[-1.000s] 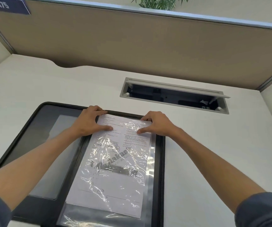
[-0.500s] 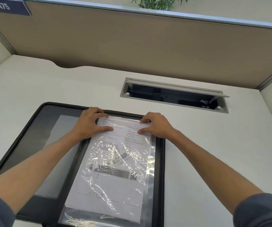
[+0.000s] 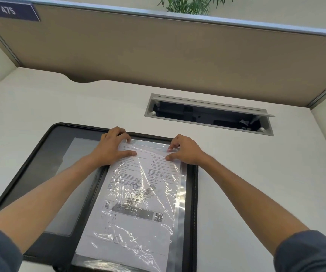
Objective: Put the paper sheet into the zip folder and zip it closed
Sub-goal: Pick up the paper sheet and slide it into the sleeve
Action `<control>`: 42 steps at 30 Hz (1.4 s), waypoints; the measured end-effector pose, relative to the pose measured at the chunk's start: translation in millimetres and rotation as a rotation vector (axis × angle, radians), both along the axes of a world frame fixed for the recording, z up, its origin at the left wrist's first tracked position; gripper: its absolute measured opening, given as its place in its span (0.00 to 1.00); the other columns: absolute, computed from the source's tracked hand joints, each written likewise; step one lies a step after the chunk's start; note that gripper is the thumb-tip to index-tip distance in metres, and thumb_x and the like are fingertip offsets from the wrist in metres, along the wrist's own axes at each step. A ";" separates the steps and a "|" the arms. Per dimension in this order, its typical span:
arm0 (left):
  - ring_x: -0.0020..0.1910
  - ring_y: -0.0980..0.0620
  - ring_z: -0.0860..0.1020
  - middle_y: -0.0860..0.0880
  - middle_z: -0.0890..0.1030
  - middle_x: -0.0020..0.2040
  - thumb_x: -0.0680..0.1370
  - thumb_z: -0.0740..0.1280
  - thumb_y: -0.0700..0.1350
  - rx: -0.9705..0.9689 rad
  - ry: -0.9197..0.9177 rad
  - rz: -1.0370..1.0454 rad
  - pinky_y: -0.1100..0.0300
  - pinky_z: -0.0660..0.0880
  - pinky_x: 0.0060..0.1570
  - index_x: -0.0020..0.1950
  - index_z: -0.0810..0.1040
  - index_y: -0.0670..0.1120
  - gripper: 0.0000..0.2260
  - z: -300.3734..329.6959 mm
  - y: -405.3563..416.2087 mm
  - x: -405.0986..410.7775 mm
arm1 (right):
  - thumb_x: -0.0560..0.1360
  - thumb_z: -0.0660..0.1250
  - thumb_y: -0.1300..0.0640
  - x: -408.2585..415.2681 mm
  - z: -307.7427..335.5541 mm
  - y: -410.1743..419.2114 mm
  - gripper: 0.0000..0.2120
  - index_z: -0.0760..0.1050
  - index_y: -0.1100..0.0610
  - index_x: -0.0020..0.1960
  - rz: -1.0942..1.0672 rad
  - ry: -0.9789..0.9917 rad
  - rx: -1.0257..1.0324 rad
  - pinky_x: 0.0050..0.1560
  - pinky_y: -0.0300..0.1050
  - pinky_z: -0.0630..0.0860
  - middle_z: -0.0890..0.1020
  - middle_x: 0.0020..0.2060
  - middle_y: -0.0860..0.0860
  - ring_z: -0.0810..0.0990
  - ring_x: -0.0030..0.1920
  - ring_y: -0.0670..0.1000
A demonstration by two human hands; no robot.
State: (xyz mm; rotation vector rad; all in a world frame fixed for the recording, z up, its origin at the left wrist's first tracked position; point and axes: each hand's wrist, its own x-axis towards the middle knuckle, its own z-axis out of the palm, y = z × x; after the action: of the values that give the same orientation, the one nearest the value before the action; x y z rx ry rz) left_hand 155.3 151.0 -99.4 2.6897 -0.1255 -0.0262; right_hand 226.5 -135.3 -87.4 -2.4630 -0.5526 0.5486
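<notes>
A black zip folder (image 3: 40,154) lies open flat on the white desk. Its right half carries a clear plastic sleeve (image 3: 180,195) with a printed paper sheet (image 3: 138,228) inside, slightly askew. My left hand (image 3: 112,147) rests at the sheet's top left corner, fingers curled over the sleeve's top edge and thumb pressing on the plastic. At the top right corner my right hand (image 3: 183,149) pinches the sleeve's upper edge. The folder's left half shows a grey inner pocket (image 3: 73,185).
A recessed cable hatch (image 3: 209,114) with its lid open sits in the desk beyond the folder. A beige partition (image 3: 177,55) closes the back of the desk, with a plant above it. White desk surface lies to the right of the folder.
The paper has slid a little further down into the sleeve. Both hands stay at the top corners with small finger shifts.
</notes>
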 end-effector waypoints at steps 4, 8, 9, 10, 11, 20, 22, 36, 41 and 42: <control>0.68 0.49 0.66 0.50 0.69 0.66 0.70 0.59 0.73 0.048 -0.039 0.044 0.47 0.60 0.68 0.66 0.70 0.53 0.32 -5.8 -2.8 -12.8 | 0.68 0.76 0.46 -5.0 -0.9 -3.1 0.19 0.79 0.52 0.54 -0.012 -0.033 0.035 0.59 0.54 0.76 0.77 0.54 0.47 0.76 0.53 0.49; 0.74 0.48 0.61 0.47 0.65 0.73 0.72 0.54 0.72 0.078 -0.072 0.098 0.46 0.57 0.71 0.74 0.62 0.49 0.38 -10.6 -5.5 -41.6 | 0.73 0.69 0.41 -26.8 -4.7 -10.1 0.28 0.70 0.51 0.68 0.007 -0.276 -0.037 0.69 0.53 0.67 0.73 0.67 0.49 0.72 0.64 0.51; 0.73 0.47 0.61 0.47 0.65 0.73 0.72 0.53 0.72 0.083 -0.077 0.100 0.46 0.57 0.70 0.74 0.62 0.49 0.38 -10.5 -5.9 -49.5 | 0.74 0.68 0.40 -35.6 -5.2 -11.3 0.28 0.69 0.51 0.70 -0.008 -0.338 -0.033 0.70 0.53 0.64 0.71 0.68 0.49 0.71 0.67 0.52; 0.73 0.47 0.62 0.47 0.65 0.73 0.72 0.53 0.72 0.087 -0.077 0.102 0.46 0.57 0.70 0.74 0.63 0.49 0.38 -10.2 -6.0 -57.3 | 0.75 0.66 0.39 -45.7 -5.2 -12.3 0.29 0.68 0.51 0.71 -0.018 -0.386 -0.028 0.71 0.53 0.62 0.70 0.70 0.49 0.69 0.68 0.52; 0.73 0.47 0.62 0.47 0.65 0.73 0.72 0.52 0.73 0.090 -0.072 0.104 0.46 0.57 0.70 0.74 0.63 0.49 0.39 -9.8 -6.5 -64.7 | 0.75 0.65 0.39 -57.0 -5.0 -13.0 0.29 0.67 0.51 0.71 -0.022 -0.420 -0.030 0.72 0.52 0.61 0.69 0.71 0.50 0.67 0.70 0.52; 0.77 0.51 0.54 0.49 0.57 0.78 0.69 0.53 0.76 0.132 -0.035 0.084 0.46 0.50 0.75 0.78 0.54 0.51 0.45 -17.4 -19.0 -121.2 | 0.72 0.44 0.24 -172.2 -31.6 -10.3 0.43 0.51 0.48 0.78 -0.111 -0.346 -0.111 0.77 0.54 0.49 0.50 0.79 0.48 0.47 0.78 0.49; 0.78 0.53 0.49 0.50 0.52 0.80 0.70 0.53 0.76 0.140 -0.002 0.096 0.46 0.46 0.76 0.79 0.50 0.53 0.45 -19.7 -22.6 -121.6 | 0.72 0.44 0.24 -176.3 -39.0 -14.5 0.42 0.47 0.47 0.79 -0.124 -0.352 -0.111 0.78 0.53 0.45 0.46 0.79 0.46 0.42 0.78 0.47; 0.78 0.52 0.46 0.49 0.49 0.80 0.71 0.51 0.76 0.148 -0.006 0.062 0.45 0.42 0.76 0.79 0.47 0.52 0.44 -23.2 -85.8 -92.8 | 0.73 0.46 0.25 -151.0 -42.4 -78.0 0.41 0.45 0.45 0.79 -0.155 -0.370 -0.177 0.76 0.50 0.43 0.48 0.79 0.46 0.45 0.78 0.47; 0.78 0.51 0.46 0.48 0.49 0.80 0.72 0.49 0.75 0.097 0.045 0.041 0.46 0.41 0.75 0.79 0.46 0.50 0.44 -19.3 -98.4 -87.5 | 0.72 0.46 0.24 -144.4 -39.0 -96.7 0.42 0.45 0.45 0.79 -0.141 -0.333 -0.178 0.78 0.52 0.44 0.46 0.79 0.45 0.43 0.78 0.47; 0.78 0.50 0.46 0.47 0.50 0.80 0.72 0.49 0.74 0.094 0.047 0.054 0.46 0.42 0.75 0.79 0.47 0.50 0.43 -17.8 -95.7 -87.7 | 0.72 0.46 0.25 -144.3 -37.2 -97.7 0.42 0.45 0.45 0.79 -0.140 -0.322 -0.166 0.78 0.53 0.44 0.45 0.79 0.45 0.43 0.78 0.46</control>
State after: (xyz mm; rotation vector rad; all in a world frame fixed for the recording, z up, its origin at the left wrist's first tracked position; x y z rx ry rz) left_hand 67.6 55.3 -117.2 2.7826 -0.0381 -0.0806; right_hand 82.2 -233.0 -124.6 -2.7442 -0.4683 0.1461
